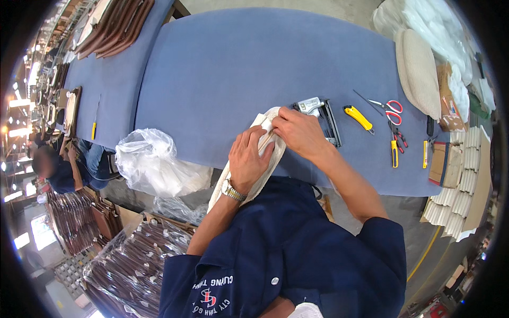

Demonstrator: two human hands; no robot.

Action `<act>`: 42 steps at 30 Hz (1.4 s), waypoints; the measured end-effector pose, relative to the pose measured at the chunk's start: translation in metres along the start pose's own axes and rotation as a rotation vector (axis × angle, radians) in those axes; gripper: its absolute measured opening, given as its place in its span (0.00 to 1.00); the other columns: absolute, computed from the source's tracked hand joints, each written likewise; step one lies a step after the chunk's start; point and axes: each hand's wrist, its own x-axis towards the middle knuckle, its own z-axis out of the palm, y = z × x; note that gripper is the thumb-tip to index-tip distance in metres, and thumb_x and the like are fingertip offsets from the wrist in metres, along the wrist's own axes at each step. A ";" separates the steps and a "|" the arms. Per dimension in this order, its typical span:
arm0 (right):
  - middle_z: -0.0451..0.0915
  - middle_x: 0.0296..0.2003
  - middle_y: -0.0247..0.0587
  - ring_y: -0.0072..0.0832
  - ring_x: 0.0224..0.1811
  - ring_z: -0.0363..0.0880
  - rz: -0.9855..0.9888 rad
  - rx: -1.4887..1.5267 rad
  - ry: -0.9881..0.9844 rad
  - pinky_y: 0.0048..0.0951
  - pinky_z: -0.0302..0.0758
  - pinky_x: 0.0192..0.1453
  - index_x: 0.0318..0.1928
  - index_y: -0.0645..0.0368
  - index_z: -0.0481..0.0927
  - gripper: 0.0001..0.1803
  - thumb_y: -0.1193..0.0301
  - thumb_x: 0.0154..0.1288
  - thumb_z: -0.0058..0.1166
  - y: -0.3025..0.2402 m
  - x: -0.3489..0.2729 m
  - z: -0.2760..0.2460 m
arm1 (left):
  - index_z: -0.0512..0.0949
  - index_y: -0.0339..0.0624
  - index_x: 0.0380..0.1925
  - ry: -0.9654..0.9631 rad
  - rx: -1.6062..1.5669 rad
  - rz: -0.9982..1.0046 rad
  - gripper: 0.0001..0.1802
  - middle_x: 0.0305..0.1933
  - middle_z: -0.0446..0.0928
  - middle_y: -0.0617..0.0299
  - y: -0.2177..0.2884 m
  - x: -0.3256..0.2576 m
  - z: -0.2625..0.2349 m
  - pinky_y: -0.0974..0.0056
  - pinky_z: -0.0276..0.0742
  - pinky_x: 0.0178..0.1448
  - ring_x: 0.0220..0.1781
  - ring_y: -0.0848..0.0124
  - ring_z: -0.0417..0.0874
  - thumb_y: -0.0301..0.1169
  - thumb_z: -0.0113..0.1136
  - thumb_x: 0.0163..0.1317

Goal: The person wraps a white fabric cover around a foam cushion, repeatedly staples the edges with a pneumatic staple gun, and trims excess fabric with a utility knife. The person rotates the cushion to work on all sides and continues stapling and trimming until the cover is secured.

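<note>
A long cream fabric-covered pad (263, 179) stands on edge against my body at the near side of the blue-topped table (254, 63). My left hand (248, 159), with a metal wristwatch above it, is closed over the pad, its fingers along the upper rim. With bent fingers, my right hand (297, 131) pinches the cloth at the pad's far end. Just beyond that hand lies a silver and black staple gun (308, 105). The pad's underside and part of its edge are hidden by my hands.
Right of the stapler lie a yellow utility knife (359, 118), red-handled scissors (393, 108), a yellow-handled screwdriver (394, 153) and pliers (401, 139). A beige cushion (417, 74) rests at the right edge. Clear plastic (154, 161) hangs at the left front. Another person (69, 169) sits far left.
</note>
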 end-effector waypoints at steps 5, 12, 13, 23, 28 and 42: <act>0.79 0.42 0.38 0.38 0.43 0.86 -0.080 -0.015 -0.031 0.43 0.83 0.39 0.41 0.59 0.81 0.06 0.72 0.65 0.59 0.002 0.001 0.007 | 0.78 0.43 0.50 -0.013 -0.011 -0.016 0.21 0.56 0.81 0.59 0.001 0.000 0.002 0.53 0.79 0.57 0.52 0.56 0.83 0.30 0.74 0.57; 0.76 0.39 0.43 0.37 0.37 0.82 0.080 0.477 0.178 0.37 0.80 0.40 0.41 0.61 0.76 0.06 0.77 0.65 0.58 0.031 -0.014 0.020 | 0.78 0.44 0.49 0.005 -0.027 -0.045 0.20 0.54 0.83 0.59 -0.003 0.004 -0.001 0.54 0.81 0.55 0.52 0.56 0.84 0.30 0.75 0.58; 0.76 0.39 0.43 0.36 0.36 0.81 0.111 0.553 0.243 0.36 0.79 0.41 0.41 0.61 0.75 0.06 0.77 0.65 0.58 0.030 -0.018 0.025 | 0.78 0.44 0.50 -0.004 -0.039 -0.045 0.21 0.54 0.83 0.59 -0.002 0.004 -0.001 0.54 0.80 0.56 0.53 0.56 0.84 0.30 0.74 0.58; 0.78 0.40 0.42 0.37 0.40 0.85 0.137 0.409 0.293 0.37 0.81 0.41 0.49 0.59 0.82 0.14 0.73 0.63 0.67 0.001 -0.023 0.014 | 0.56 0.42 0.80 -0.341 0.002 -0.084 0.54 0.76 0.66 0.44 0.001 0.020 -0.018 0.50 0.73 0.71 0.71 0.48 0.74 0.31 0.73 0.54; 0.79 0.42 0.43 0.42 0.39 0.84 0.072 0.279 0.343 0.39 0.81 0.39 0.45 0.58 0.83 0.11 0.74 0.63 0.68 0.006 -0.025 0.029 | 0.55 0.44 0.81 -0.428 0.057 0.051 0.56 0.84 0.56 0.47 -0.008 0.032 -0.011 0.45 0.65 0.78 0.80 0.48 0.66 0.29 0.71 0.51; 0.79 0.39 0.46 0.37 0.35 0.81 0.329 0.503 0.603 0.35 0.77 0.37 0.38 0.63 0.78 0.06 0.76 0.67 0.64 -0.004 -0.045 0.060 | 0.76 0.45 0.68 -0.317 -0.092 0.141 0.38 0.70 0.79 0.56 -0.010 0.017 0.013 0.44 0.54 0.84 0.74 0.61 0.76 0.19 0.66 0.53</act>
